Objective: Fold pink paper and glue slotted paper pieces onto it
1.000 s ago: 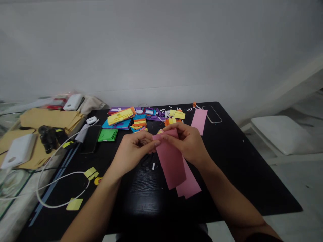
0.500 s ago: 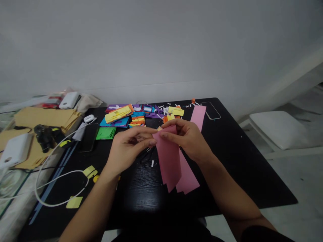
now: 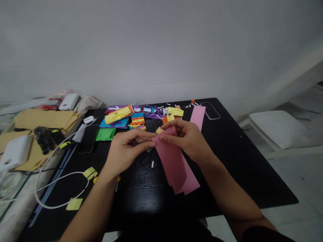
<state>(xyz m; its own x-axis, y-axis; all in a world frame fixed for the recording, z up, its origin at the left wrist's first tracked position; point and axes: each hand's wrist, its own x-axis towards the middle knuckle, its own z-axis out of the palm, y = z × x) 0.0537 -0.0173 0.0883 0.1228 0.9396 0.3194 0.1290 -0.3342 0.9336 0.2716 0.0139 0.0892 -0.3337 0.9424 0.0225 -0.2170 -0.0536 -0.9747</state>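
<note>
Pink paper strips (image 3: 173, 164) hang between my hands over the black table. My left hand (image 3: 130, 144) pinches their top left corner between thumb and fingers. At the top right edge, my right hand (image 3: 185, 136) grips the same strips, its thumb lying across the near face. More pink paper (image 3: 191, 181) shows on the table behind and to the right of the held strips. Another pink strip (image 3: 198, 116) lies beyond my right hand. Scissors seem to lie partly hidden beside my left fingertips; they are too dark to make out surely.
Folded yellow paper (image 3: 118, 115), green paper (image 3: 106, 134) and colourful scraps (image 3: 156, 112) lie along the back of the black table (image 3: 239, 174). A phone (image 3: 88, 138) and a white cable (image 3: 37, 188) are at left. A clear phone case (image 3: 210, 111) lies back right, near a white stool (image 3: 277, 129).
The lower end of the held pink strips has swung to the right, covering more of the pink paper behind. Both hands keep their grip and have barely moved.
</note>
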